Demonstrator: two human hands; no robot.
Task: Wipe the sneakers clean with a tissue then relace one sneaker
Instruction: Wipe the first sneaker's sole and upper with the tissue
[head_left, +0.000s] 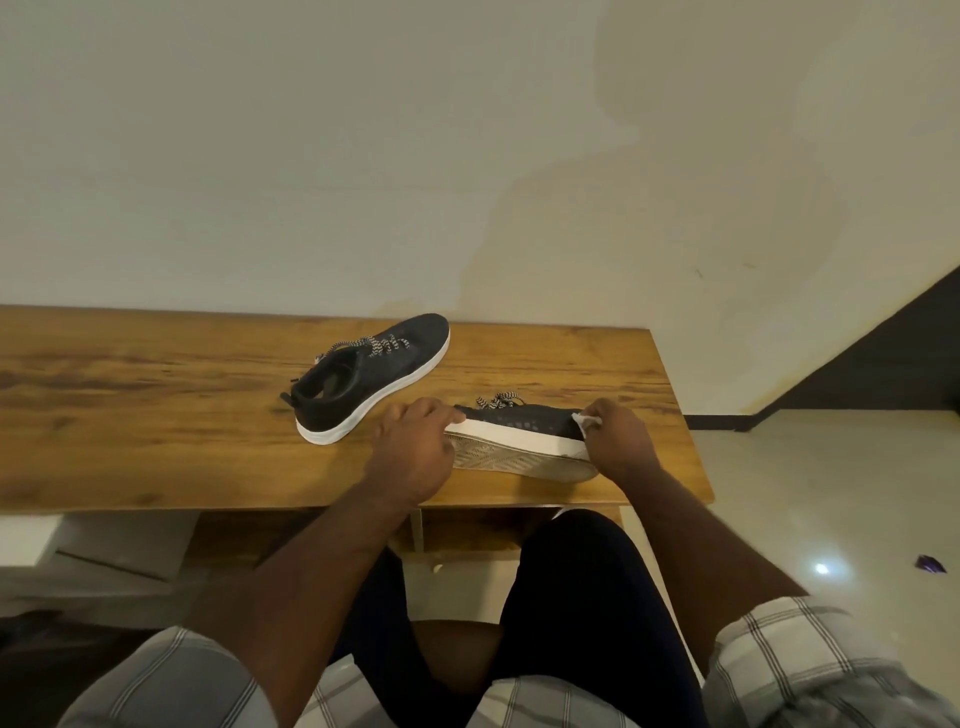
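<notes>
Two black sneakers with white soles and black-and-white laces are on a wooden table (156, 395). The near sneaker (519, 431) lies tipped on its side, its patterned sole facing me. My left hand (415, 447) grips its left end. My right hand (618, 436) presses a small white tissue (587, 420) against the dark upper at its right end. The other sneaker (371, 376) stands upright farther back, untouched, with its laces in place.
The table's right edge lies just past my right hand, with pale tiled floor (831, 493) beyond. A small purple wrapper (930, 563) lies on the floor. A wall runs behind the table. My knees sit under the front edge.
</notes>
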